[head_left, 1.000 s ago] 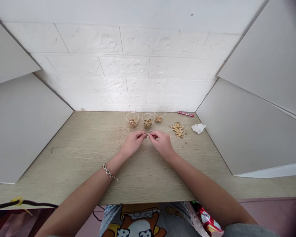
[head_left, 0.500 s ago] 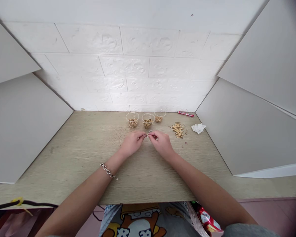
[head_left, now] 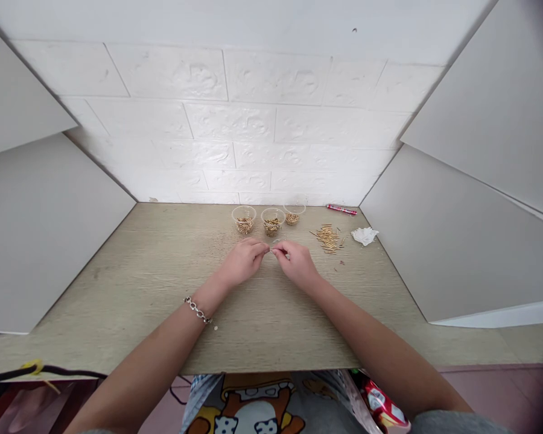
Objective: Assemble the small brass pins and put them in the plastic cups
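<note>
My left hand [head_left: 247, 262] is closed in a pinch over the middle of the table, a chain bracelet [head_left: 196, 310] on its wrist. Facing it, almost fingertip to fingertip, my right hand [head_left: 295, 264] is pinched too. Between the two sets of fingertips is something tiny, too small to name. Just beyond the hands stand three clear plastic cups: a left cup [head_left: 244, 220], a middle cup [head_left: 272, 223] and a back right cup [head_left: 292, 214], all with small gold-coloured metal parts inside. To the right lies a pile of thin gold-coloured metal pins [head_left: 328, 239].
A red tube-shaped stick [head_left: 341, 209] lies by the back wall [head_left: 253, 126]. Near the right panel [head_left: 461, 241] is crumpled white tissue [head_left: 364, 235]. Tiny bits [head_left: 221, 246] are scattered left of the cups. A red package [head_left: 382, 405] sits below the table's front edge.
The fingers of my left hand have rolled slightly over at the pinch. Both hands stay in nearly the same place, and the whole view has shifted a little.
</note>
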Demonstrator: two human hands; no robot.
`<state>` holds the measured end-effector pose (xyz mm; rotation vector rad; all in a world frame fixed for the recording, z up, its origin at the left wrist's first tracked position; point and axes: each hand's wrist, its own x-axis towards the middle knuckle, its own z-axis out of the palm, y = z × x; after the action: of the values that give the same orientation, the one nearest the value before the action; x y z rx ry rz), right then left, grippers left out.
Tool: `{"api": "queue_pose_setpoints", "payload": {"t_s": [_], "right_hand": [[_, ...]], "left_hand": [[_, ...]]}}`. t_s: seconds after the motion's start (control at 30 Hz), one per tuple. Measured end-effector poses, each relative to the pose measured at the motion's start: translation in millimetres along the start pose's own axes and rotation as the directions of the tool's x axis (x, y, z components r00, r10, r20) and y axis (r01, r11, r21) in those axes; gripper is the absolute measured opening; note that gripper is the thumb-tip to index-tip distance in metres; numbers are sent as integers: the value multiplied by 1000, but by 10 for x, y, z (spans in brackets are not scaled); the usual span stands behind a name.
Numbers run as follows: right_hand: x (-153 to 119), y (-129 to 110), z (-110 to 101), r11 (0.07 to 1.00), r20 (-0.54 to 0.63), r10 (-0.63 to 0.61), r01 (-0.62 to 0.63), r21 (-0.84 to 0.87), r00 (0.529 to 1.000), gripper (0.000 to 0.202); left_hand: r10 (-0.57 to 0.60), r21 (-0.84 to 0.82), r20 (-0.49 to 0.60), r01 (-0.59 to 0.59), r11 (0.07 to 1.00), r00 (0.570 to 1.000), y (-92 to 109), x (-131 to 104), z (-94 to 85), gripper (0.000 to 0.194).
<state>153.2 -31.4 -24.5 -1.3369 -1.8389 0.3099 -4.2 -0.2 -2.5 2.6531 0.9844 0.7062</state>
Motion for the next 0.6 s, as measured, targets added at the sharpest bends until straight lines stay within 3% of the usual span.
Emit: {"api": "queue_pose_setpoints", "payload": {"t_s": [0.3, 0.6], "right_hand": [[10, 23, -32, 993, 46, -112, 114, -30, 993, 14], [13, 30, -24, 993, 34, -114, 114, 1, 993, 13]], "left_hand": [[42, 47, -16, -41, 998, 999, -16, -13, 15, 26], [18, 20, -50, -17, 1000, 999, 13, -21, 31, 24]]}}
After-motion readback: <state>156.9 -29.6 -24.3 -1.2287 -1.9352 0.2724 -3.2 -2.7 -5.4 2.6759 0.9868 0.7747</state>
